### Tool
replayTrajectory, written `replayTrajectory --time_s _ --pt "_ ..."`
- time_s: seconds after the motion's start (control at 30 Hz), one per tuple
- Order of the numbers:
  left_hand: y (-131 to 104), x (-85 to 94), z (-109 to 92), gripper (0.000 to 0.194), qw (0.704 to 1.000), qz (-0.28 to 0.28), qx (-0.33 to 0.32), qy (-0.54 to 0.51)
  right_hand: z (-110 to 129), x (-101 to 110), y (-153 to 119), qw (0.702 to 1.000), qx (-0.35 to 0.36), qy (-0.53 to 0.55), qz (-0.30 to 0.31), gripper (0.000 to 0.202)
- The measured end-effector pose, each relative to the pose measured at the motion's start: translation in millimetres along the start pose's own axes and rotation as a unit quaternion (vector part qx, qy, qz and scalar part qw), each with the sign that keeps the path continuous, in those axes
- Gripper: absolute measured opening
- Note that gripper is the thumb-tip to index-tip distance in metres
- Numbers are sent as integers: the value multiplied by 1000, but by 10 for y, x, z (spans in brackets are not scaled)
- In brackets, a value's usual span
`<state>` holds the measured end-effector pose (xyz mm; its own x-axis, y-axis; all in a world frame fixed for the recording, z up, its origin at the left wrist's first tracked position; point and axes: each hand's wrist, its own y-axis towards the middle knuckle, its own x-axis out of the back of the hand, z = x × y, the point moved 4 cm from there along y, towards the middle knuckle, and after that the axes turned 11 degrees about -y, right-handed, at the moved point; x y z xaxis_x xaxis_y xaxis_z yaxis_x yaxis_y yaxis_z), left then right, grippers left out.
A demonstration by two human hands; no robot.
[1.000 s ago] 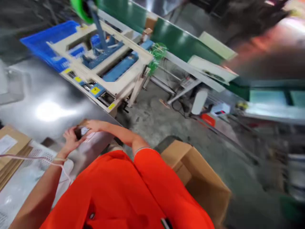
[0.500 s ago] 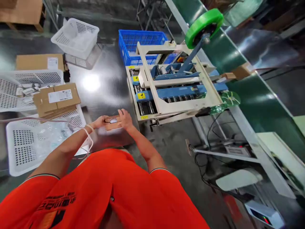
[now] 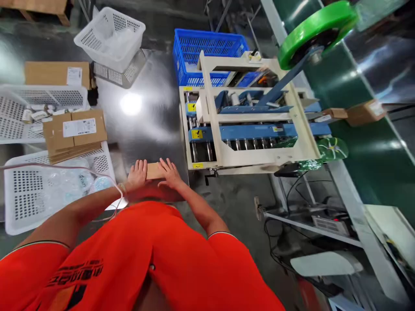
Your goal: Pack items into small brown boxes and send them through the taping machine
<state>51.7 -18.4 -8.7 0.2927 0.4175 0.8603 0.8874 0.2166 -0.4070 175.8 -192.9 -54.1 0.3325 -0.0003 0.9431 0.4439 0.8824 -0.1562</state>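
A small brown cardboard box (image 3: 154,171) lies between my hands near the front edge of the shiny metal table (image 3: 142,134). Its top is a plain brown surface, and its contents are hidden. My left hand (image 3: 138,173) rests at the box's left end with the fingers stretched out. At the right end, the spread fingers of my right hand (image 3: 170,173) touch the box.
White baskets (image 3: 22,201) with clear plastic packs and flattened cartons (image 3: 89,128) stand on the left. Another white basket (image 3: 112,43) sits farther back. A roller carton-taping machine (image 3: 253,138) adjoins the table's right side, before a green conveyor (image 3: 366,151). A blue crate (image 3: 207,39) is behind it.
The box was open, showing a white and dark item inside; its top is now closed over. My fingers have flattened out at its two ends. The camera view has shifted slightly.
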Motion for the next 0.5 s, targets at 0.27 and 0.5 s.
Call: replayTrajectory --time_s 0.27,0.5 --pt "1659 763 -119 96 996 -76 -30 -38 -719 -416 58 949 -291 8 -120 63" --pt "3167 1085 -941 101 986 -95 -80 -110 -654 -834 -77 958 -244 -56 -138 51"
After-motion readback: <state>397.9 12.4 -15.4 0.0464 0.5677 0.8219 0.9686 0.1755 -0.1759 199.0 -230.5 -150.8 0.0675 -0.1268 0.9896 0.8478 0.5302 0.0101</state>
